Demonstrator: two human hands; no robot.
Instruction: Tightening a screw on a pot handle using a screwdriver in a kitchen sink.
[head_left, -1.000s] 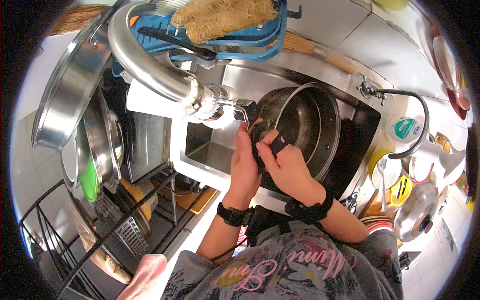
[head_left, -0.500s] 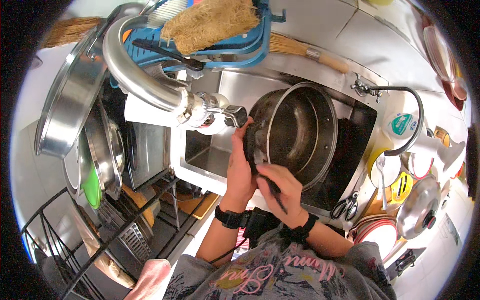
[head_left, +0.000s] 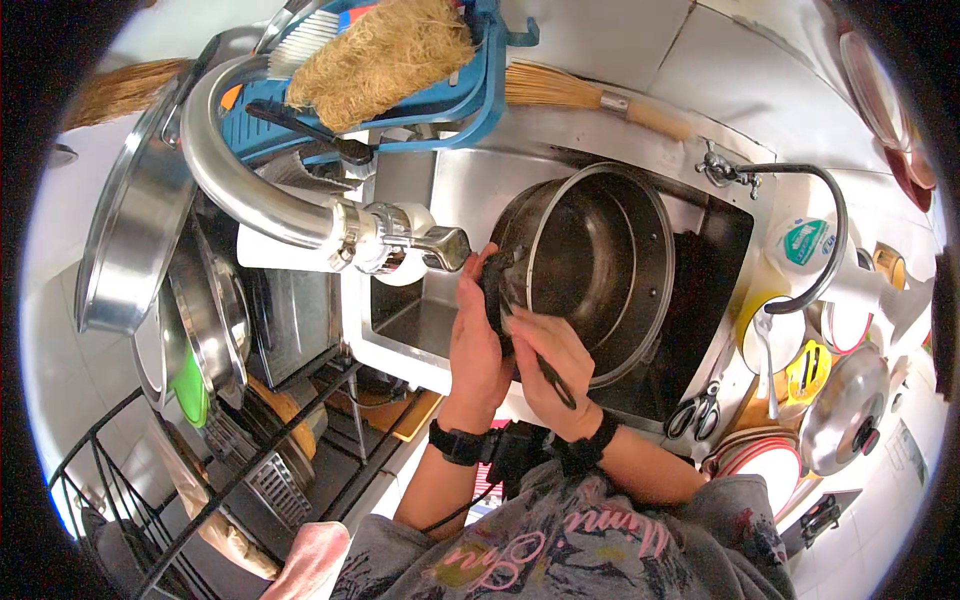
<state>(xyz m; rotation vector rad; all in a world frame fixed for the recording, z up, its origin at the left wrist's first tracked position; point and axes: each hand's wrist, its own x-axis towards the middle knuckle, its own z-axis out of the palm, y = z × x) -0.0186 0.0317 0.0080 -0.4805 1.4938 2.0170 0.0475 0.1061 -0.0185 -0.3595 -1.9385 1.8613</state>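
Observation:
A large dark cooking pot [head_left: 605, 290] with a silver rim is tilted in the sink, its mouth turned up and to the right. My left hand [head_left: 472, 345] grips the pot's left side at a black part that looks like its handle [head_left: 492, 290]. Closed in my right hand [head_left: 555, 365] is a slim tool with a black handle [head_left: 556, 384], which has a hanging hole at its end. The tool's other end touches the pot's left side beside my left fingers; its exact kind cannot be made out.
A metal tap [head_left: 285, 215] arches over the sink [head_left: 470, 170] at left. Behind stands a blue rack [head_left: 480, 110] with a loofah [head_left: 385, 65]. Scissors [head_left: 695, 412], a pot lid [head_left: 845, 415] and bowls lie at right. Pans and a black wire rack [head_left: 250, 480] are at left.
My right hand has shifted slightly left and up with the tool, whose handle now shows more plainly. The left hand keeps its hold. The view has shifted a little.

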